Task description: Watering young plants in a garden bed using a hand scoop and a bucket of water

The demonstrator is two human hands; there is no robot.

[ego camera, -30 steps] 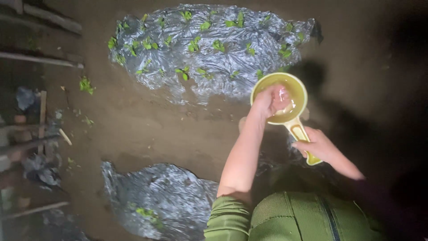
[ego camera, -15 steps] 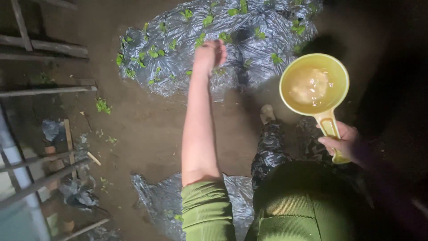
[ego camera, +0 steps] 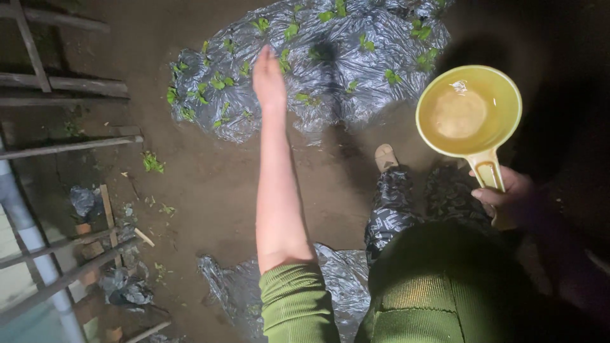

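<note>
half the right hand (ego camera: 505, 197) gripping the yellow dipper (ego camera: 469, 111) sinks into shadow.

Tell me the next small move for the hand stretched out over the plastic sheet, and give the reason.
Probably bring the left hand back to the yellow scoop for more water. The hand is extended, open and empty, over the silver plastic sheet with its green seedlings, while the right hand holds the scoop level by its handle, with water showing inside, off to the side of the bed.

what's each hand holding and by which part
The right hand holds the yellow scoop by its handle, bowl level with liquid inside. The left hand holds nothing, stretched over the plastic sheet.
</note>
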